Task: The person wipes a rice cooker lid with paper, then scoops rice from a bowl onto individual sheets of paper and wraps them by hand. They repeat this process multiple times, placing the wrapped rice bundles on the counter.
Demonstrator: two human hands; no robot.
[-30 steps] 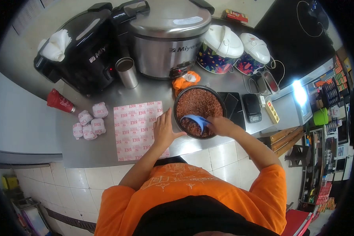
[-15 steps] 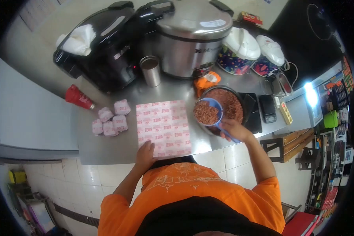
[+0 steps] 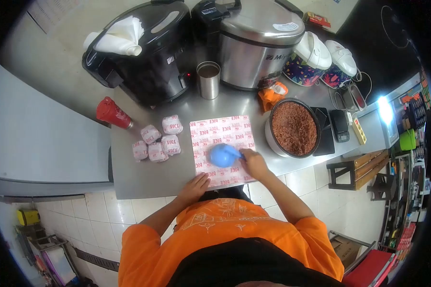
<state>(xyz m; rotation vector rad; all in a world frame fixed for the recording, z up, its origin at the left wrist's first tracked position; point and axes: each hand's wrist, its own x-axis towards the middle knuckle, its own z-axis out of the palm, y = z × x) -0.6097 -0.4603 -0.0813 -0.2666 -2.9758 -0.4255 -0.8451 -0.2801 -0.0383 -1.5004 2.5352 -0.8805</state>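
My right hand [image 3: 254,164] is closed round the handle of a blue scoop [image 3: 222,155], which is upside down over the printed wrapping paper [image 3: 206,133]. Whatever lies under the scoop is hidden. Fingers spread, my left hand [image 3: 195,186] rests on the paper's lower left edge. Right of the paper stands a round pot [image 3: 273,138] of reddish-brown rice [image 3: 294,125]. Several wrapped rice packets [image 3: 170,144] sit together to the left of the paper.
Behind the paper are a metal cup [image 3: 209,83], a black cooker [image 3: 148,67] and a steel cooker [image 3: 254,57]. A red cup [image 3: 114,113] lies at the left. An orange packet [image 3: 273,95], a black scale [image 3: 339,125] and a power strip [image 3: 359,131] are rightward.
My right hand has moved left from the pot to the paper, and the scoop of rice has been turned over. My left hand stays at the paper's edge. The view has shifted.
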